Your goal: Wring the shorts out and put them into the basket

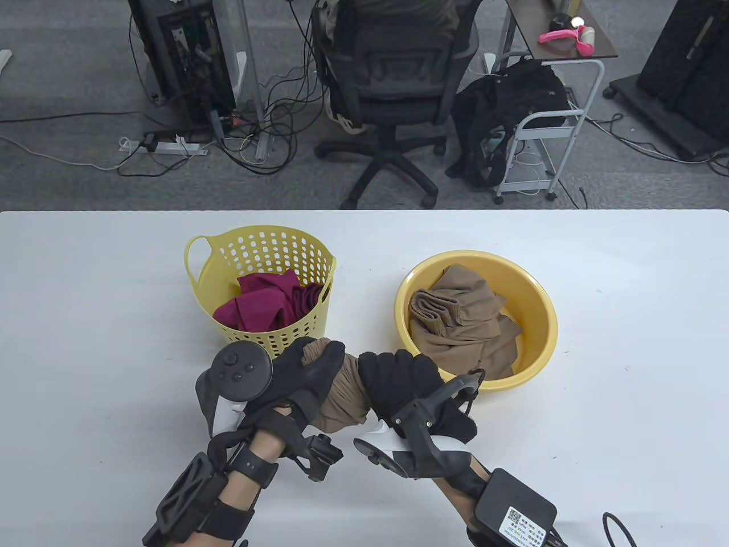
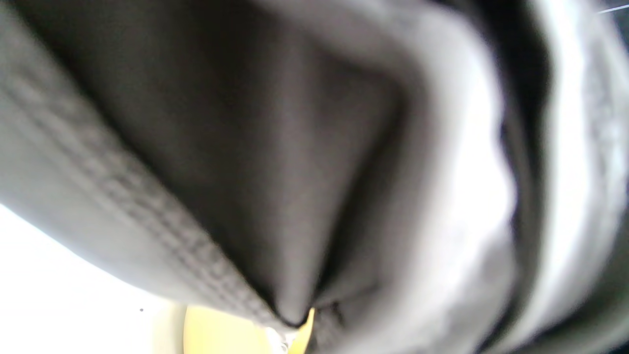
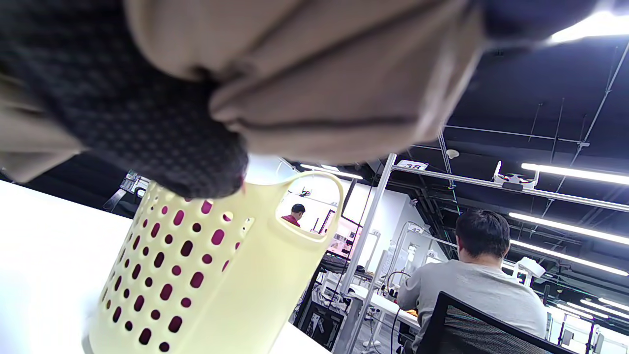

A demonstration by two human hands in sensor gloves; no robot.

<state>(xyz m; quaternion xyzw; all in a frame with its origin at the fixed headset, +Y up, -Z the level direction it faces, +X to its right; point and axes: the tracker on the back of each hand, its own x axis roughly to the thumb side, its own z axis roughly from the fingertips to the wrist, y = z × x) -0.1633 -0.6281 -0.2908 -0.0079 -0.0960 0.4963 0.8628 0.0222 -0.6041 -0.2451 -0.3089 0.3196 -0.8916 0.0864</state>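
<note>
White table (image 1: 85, 342), basket (image 1: 259, 250) beside basin (image 1: 535, 296)

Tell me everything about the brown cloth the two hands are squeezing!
The tan-brown fabric shorts are bunched into a thick wrinkled roll, held above the white table between the yellow perforated plastic basket and the round yellow basin. The left hand grips one end, the right hand the other, both in black gloves. The cloth looks soft and matte; only its middle and one tip show.
</note>
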